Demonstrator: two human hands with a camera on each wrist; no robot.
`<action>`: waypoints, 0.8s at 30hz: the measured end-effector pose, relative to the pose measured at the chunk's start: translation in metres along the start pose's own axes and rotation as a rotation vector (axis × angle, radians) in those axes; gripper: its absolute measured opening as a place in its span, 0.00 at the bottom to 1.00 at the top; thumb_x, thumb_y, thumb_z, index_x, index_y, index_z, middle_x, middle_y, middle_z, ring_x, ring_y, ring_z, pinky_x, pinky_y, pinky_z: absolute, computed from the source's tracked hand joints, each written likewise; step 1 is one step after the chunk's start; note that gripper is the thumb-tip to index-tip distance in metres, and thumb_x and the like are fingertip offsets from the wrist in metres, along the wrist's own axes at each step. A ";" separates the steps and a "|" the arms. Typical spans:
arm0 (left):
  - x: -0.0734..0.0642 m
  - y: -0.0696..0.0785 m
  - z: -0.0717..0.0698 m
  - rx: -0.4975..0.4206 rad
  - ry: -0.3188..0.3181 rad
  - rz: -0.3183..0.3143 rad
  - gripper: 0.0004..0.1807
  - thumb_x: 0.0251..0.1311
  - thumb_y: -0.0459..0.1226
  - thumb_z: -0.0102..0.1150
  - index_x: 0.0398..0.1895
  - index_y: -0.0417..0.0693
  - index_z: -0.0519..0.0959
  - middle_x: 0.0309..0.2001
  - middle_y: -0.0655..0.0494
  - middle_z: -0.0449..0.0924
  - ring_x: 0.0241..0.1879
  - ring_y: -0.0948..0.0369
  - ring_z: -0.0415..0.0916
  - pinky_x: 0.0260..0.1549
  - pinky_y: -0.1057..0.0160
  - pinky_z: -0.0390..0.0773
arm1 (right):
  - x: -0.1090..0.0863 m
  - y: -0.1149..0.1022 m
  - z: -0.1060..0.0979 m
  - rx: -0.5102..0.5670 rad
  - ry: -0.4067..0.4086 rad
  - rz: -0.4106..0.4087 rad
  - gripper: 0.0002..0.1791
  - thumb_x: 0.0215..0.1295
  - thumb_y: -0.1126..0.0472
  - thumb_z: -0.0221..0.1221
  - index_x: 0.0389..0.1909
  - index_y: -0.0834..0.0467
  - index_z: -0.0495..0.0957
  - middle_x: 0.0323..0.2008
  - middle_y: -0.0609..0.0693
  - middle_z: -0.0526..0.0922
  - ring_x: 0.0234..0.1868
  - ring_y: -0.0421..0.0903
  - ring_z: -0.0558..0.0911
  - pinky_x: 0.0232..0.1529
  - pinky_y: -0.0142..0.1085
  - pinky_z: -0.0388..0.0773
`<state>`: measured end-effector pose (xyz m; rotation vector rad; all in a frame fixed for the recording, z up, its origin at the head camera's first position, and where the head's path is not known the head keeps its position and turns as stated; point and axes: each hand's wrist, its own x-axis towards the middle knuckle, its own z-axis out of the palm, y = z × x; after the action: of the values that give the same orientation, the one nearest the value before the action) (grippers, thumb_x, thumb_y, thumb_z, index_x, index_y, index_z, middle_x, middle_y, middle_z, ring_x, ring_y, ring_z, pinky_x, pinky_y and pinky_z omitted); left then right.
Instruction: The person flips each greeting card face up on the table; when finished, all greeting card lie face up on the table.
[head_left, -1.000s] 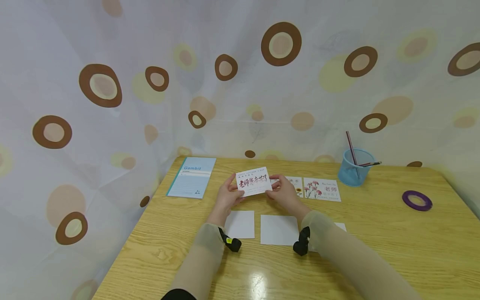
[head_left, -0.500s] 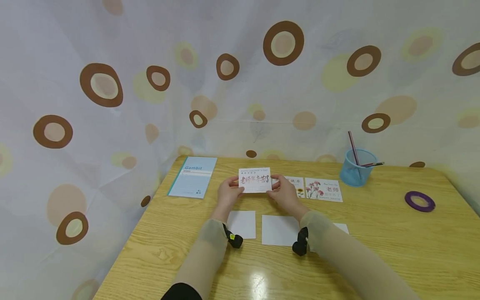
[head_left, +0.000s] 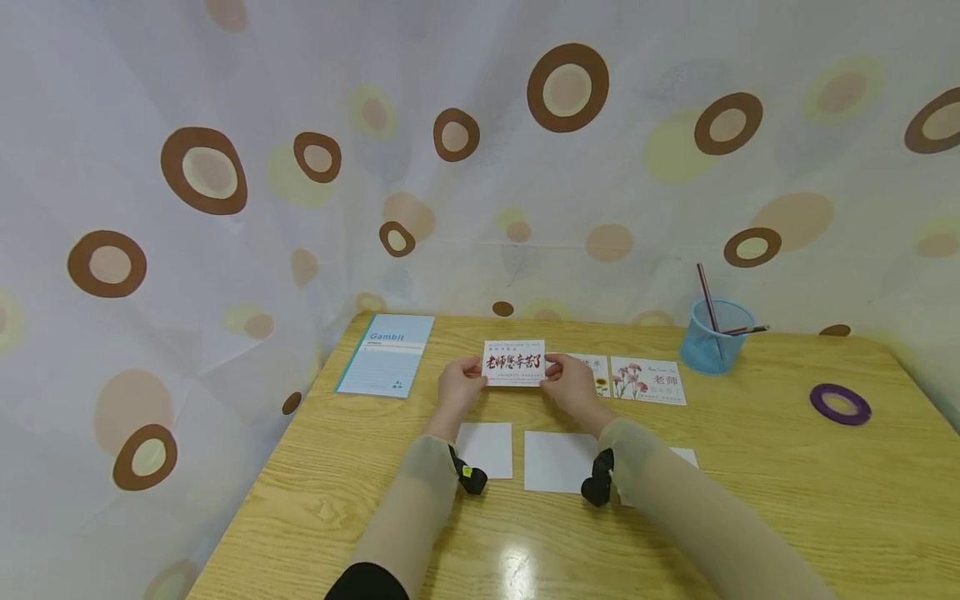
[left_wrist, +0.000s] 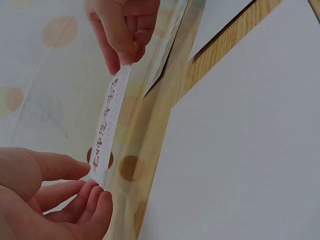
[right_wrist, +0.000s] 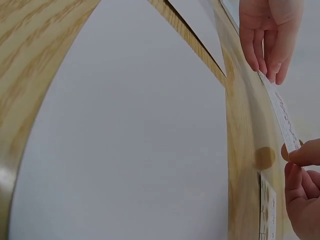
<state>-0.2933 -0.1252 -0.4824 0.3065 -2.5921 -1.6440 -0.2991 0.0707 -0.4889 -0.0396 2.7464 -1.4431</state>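
Note:
A white card with red Chinese lettering [head_left: 514,363] is held up between my two hands, its printed face toward me. My left hand [head_left: 459,385] pinches its left edge and my right hand [head_left: 573,387] pinches the right edge. In the left wrist view the card [left_wrist: 107,127] appears nearly edge-on, lifted off the table. Just behind the right hand lies a card with a sunflower [head_left: 602,377], partly hidden. Beside it lies a card with pink flowers [head_left: 647,381]. Closer to me are blank white cards [head_left: 486,450], one of them [head_left: 684,456] largely covered by my right sleeve.
At the back left lies a light blue notebook [head_left: 386,356]. A blue mesh pen cup [head_left: 705,350] with pencils stands at the back right, and a purple ring [head_left: 840,404] lies near it. Patterned cloth [head_left: 480,183] hangs behind the wooden table [head_left: 322,508].
Held in both hands throughout, the lettered card has gone from slightly tilted to level. It has also shifted a little to the right and down in the head view.

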 end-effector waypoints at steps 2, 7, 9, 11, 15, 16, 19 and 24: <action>0.001 0.000 0.000 -0.001 0.003 0.000 0.25 0.52 0.23 0.61 0.58 0.35 0.79 0.45 0.42 0.84 0.45 0.52 0.82 0.45 0.62 0.82 | 0.002 0.001 0.000 0.013 -0.005 0.006 0.28 0.61 0.71 0.62 0.64 0.66 0.73 0.43 0.59 0.81 0.43 0.50 0.82 0.44 0.39 0.82; 0.003 -0.003 0.000 -0.019 -0.006 -0.015 0.26 0.51 0.22 0.58 0.58 0.35 0.79 0.47 0.42 0.84 0.49 0.50 0.80 0.46 0.63 0.80 | 0.001 -0.002 -0.002 0.048 -0.031 0.019 0.26 0.62 0.72 0.59 0.63 0.66 0.74 0.44 0.59 0.82 0.43 0.50 0.82 0.41 0.36 0.80; 0.005 -0.004 0.000 -0.022 -0.009 -0.021 0.26 0.51 0.23 0.57 0.58 0.36 0.79 0.48 0.42 0.84 0.51 0.50 0.79 0.47 0.62 0.80 | 0.000 -0.005 -0.002 0.062 -0.035 0.030 0.25 0.61 0.72 0.58 0.62 0.67 0.75 0.43 0.59 0.82 0.42 0.49 0.82 0.38 0.33 0.78; 0.006 -0.005 -0.001 -0.025 -0.014 -0.033 0.27 0.52 0.23 0.57 0.59 0.36 0.79 0.50 0.42 0.84 0.52 0.50 0.79 0.49 0.62 0.80 | -0.001 -0.007 -0.003 0.078 -0.049 0.050 0.25 0.62 0.72 0.58 0.61 0.67 0.75 0.44 0.59 0.82 0.42 0.49 0.81 0.36 0.32 0.77; 0.008 -0.007 -0.002 -0.021 -0.035 -0.044 0.26 0.54 0.25 0.57 0.60 0.37 0.78 0.52 0.42 0.83 0.54 0.49 0.78 0.52 0.59 0.80 | 0.000 -0.007 -0.004 0.094 -0.072 0.100 0.24 0.64 0.70 0.59 0.62 0.65 0.75 0.49 0.61 0.82 0.45 0.49 0.79 0.35 0.30 0.76; 0.008 -0.007 -0.002 -0.020 -0.040 -0.044 0.26 0.55 0.25 0.58 0.61 0.37 0.77 0.52 0.41 0.83 0.54 0.48 0.78 0.52 0.58 0.80 | 0.001 -0.007 -0.004 0.095 -0.075 0.108 0.24 0.64 0.70 0.59 0.63 0.65 0.75 0.50 0.61 0.82 0.45 0.49 0.78 0.35 0.30 0.75; 0.007 -0.007 -0.003 -0.014 -0.055 -0.046 0.26 0.56 0.25 0.58 0.61 0.36 0.77 0.52 0.40 0.82 0.55 0.47 0.78 0.53 0.57 0.79 | 0.001 -0.006 -0.003 0.092 -0.082 0.113 0.23 0.65 0.69 0.59 0.62 0.65 0.75 0.51 0.62 0.82 0.46 0.50 0.79 0.35 0.29 0.75; 0.007 -0.007 -0.005 -0.003 -0.082 -0.048 0.25 0.58 0.27 0.58 0.62 0.35 0.75 0.54 0.39 0.81 0.55 0.47 0.77 0.52 0.56 0.80 | 0.000 -0.006 -0.002 0.080 -0.098 0.103 0.23 0.67 0.69 0.58 0.63 0.65 0.75 0.54 0.62 0.82 0.54 0.54 0.80 0.41 0.31 0.78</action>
<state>-0.2983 -0.1337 -0.4871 0.3107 -2.6609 -1.7111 -0.2994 0.0690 -0.4824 0.0323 2.5710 -1.4809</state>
